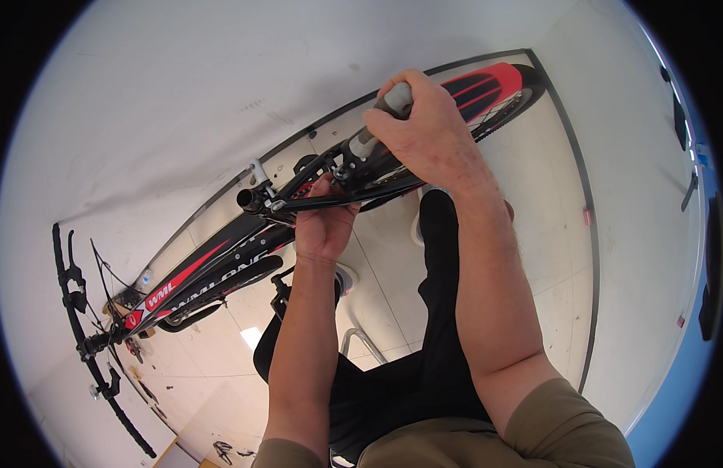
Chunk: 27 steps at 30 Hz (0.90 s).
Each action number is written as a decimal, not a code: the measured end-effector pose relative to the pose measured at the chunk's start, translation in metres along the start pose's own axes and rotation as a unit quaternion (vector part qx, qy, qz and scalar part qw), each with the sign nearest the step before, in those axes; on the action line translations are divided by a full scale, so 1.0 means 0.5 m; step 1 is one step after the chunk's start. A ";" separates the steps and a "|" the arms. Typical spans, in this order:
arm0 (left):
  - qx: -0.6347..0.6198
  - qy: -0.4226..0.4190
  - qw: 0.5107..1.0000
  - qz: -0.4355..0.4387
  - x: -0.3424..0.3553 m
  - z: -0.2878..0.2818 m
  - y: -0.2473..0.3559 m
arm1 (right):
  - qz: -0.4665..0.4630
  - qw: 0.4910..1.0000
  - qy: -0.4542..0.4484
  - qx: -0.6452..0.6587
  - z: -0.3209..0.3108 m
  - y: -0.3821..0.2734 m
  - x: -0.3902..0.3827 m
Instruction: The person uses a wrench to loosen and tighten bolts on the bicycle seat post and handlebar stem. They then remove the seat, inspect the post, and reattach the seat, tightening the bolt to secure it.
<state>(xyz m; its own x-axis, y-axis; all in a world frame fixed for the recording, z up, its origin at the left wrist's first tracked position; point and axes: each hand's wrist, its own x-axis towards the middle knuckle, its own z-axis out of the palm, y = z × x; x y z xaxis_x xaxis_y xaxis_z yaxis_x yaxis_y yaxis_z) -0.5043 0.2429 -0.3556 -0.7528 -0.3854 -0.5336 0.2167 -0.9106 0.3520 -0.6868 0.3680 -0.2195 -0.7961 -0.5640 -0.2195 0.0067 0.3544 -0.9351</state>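
Observation:
A black and red bicycle (pixel 209 269) stretches across in front of me, its handlebar (pixel 81 339) at the left and its rear wheel (pixel 533 86) at the right. High over the rear part, my right hand (pixel 424 129) is wrapped around a grey tool with a rounded end (pixel 398 97); its lower part reaches down to the frame, and its exact kind does not show. Palm up, my left hand (pixel 326 222) reaches in at the thin rear frame tubes (pixel 311 203), behind the open seat tube (pixel 248 200). Those tubes partly hide its fingers.
A red and black mudguard (pixel 486 87) covers the rear wheel. A white wall (pixel 190 93) rises behind the bicycle. Small tools (pixel 135 351) lie on the tiled floor (pixel 385 265) near the handlebar. Between my legs shows a curved metal tube (pixel 365 341).

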 end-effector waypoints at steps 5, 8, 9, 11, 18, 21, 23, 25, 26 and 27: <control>0.021 -0.034 0.999 -0.017 0.004 -0.003 -0.003 | 0.000 1.000 -0.002 0.002 0.001 0.003 0.002; 0.098 -0.048 0.993 -0.039 0.006 0.010 0.003 | -0.005 1.000 0.002 -0.011 -0.001 -0.003 0.000; 0.096 -0.039 0.994 -0.044 0.006 0.012 0.004 | -0.003 1.000 0.002 -0.011 -0.002 -0.004 -0.001; 0.091 -0.022 0.994 -0.055 0.007 0.015 0.004 | 0.001 1.000 0.001 -0.010 -0.003 -0.005 -0.001; 0.065 -0.021 0.997 -0.030 0.003 0.011 0.000 | -0.001 1.000 -0.004 -0.007 -0.001 -0.002 0.000; 0.024 0.010 1.000 0.007 -0.004 0.019 -0.006 | -0.009 1.000 0.002 -0.013 -0.002 0.001 0.001; -0.005 -0.039 0.999 -0.006 -0.004 -0.005 0.002 | -0.010 1.000 0.005 -0.017 -0.004 -0.001 0.000; 0.005 -0.010 1.000 0.006 -0.002 -0.017 -0.003 | -0.010 1.000 0.001 -0.010 -0.001 0.002 0.002; 0.010 0.004 1.000 0.011 -0.001 -0.023 -0.006 | -0.010 1.000 -0.001 -0.007 0.000 0.003 0.002; 0.013 -0.003 1.000 0.004 0.001 -0.024 -0.005 | -0.008 1.000 -0.001 -0.005 0.000 0.003 0.002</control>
<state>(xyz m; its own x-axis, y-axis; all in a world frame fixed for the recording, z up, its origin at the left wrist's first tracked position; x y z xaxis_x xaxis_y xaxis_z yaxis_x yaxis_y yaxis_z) -0.4981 0.2434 -0.3660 -0.7549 -0.3925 -0.5254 0.2078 -0.9030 0.3759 -0.6875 0.3678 -0.2209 -0.7947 -0.5716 -0.2043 -0.0125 0.3520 -0.9359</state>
